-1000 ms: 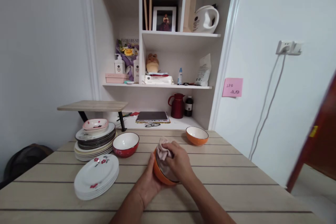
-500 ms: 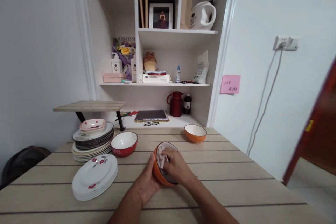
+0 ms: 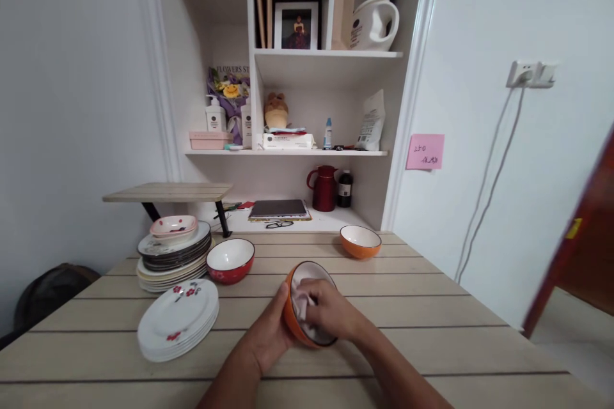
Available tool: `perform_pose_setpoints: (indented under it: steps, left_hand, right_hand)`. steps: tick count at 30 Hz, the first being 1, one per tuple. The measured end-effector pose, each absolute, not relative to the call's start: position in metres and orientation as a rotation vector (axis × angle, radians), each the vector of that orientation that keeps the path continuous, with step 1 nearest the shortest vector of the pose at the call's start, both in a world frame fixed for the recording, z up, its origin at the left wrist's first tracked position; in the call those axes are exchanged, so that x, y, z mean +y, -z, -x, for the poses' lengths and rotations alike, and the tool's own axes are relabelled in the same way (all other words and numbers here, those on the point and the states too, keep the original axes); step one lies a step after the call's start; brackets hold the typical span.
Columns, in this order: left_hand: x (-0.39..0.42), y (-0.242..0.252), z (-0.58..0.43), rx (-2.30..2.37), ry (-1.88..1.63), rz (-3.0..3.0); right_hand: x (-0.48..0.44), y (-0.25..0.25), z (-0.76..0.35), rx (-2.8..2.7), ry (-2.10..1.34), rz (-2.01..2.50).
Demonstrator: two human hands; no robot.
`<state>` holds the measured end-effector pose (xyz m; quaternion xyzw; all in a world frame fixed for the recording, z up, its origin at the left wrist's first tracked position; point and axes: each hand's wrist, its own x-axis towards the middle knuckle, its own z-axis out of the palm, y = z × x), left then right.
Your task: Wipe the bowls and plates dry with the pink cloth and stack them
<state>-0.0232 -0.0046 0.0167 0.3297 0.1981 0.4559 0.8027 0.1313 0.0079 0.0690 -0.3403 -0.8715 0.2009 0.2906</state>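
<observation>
Cloth (image 3: 300, 304), bunched in the right hand (image 3: 333, 310), lies inside the tilted orange bowl (image 3: 294, 326), which the left hand (image 3: 269, 336) grips from eight o'clock.

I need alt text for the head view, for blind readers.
Left hand holds a tilted orange bowl; right hand holds a pale cloth inside it. A red bowl, stacked plates and another orange bowl stand on the table.

Cloth (image 3: 301, 305) inside a tilted orange bowl (image 3: 295, 327)

Our left hand (image 3: 272, 331) cups the bowl over the bench (image 3: 422, 345); our right hand (image 3: 336, 312) holds the cloth. Leftward we see a red bowl (image 3: 230, 271) and two plate stacks (image 3: 177, 319); beyond, another orange bowl (image 3: 361, 248).
</observation>
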Motion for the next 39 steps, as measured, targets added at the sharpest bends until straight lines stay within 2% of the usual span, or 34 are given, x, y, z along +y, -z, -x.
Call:
perform_pose_setpoints:
  steps: [2, 6, 10, 12, 16, 17, 18, 20, 23, 25, 29, 32, 35, 39]
  left_hand:
    - [-0.003, -0.017, 0.023, 0.410, -0.973, -0.704]
    - [-0.002, -0.022, 0.023, 0.405, -0.990, -0.674]
    - [-0.005, -0.026, 0.024, 0.432, -1.051, -0.669]
    - [-0.007, -0.026, 0.024, 0.436, -1.077, -0.675]
    - [-0.009, -0.025, 0.023, 0.396, -1.073, -0.705]
    - [-0.008, -0.025, 0.022, 0.383, -1.067, -0.712]
    - [-0.008, -0.024, 0.022, 0.373, -1.058, -0.717]
    - [-0.006, -0.023, 0.021, 0.360, -1.033, -0.715]
    - [-0.003, -0.021, 0.022, 0.359, -1.001, -0.685]
    - [-0.002, -0.021, 0.022, 0.380, -1.009, -0.656]
    - [-0.004, -0.019, 0.021, 0.412, -1.031, -0.647]
    - [-0.006, -0.019, 0.020, 0.395, -1.024, -0.668]
    - [-0.006, -0.020, 0.020, 0.374, -1.002, -0.675]
    - [-0.003, -0.021, 0.021, 0.338, -0.992, -0.676]
  right_hand:
    - [0.014, -0.069, -0.133, -2.166, -0.457, 0.954]
    - [0.016, -0.080, -0.142, -2.086, -0.090, 1.404]
    - [0.003, -0.093, -0.153, -2.149, -0.014, 1.664]
    - [-0.003, -0.093, -0.155, -2.239, -0.178, 1.610]
    - [-0.003, -0.082, -0.142, -2.239, -0.984, 1.269]
    - [0.000, -0.078, -0.138, -2.172, -1.076, 1.171]
    - [0.004, -0.076, -0.134, -2.102, -1.050, 1.089]
    - [0.011, -0.075, -0.128, -2.053, -0.747, 1.040]
    - [0.018, -0.079, -0.129, -2.053, -0.180, 1.353]
    - [0.017, -0.081, -0.132, -2.119, 0.014, 1.597]
    - [0.005, -0.080, -0.130, -2.349, 0.034, 1.660]
    - [-0.001, -0.076, -0.124, -2.447, -0.263, 1.328]
    - [0.004, -0.075, -0.120, -2.229, -0.544, 1.069]
    - [0.017, -0.077, -0.129, -1.996, -0.249, 1.292]
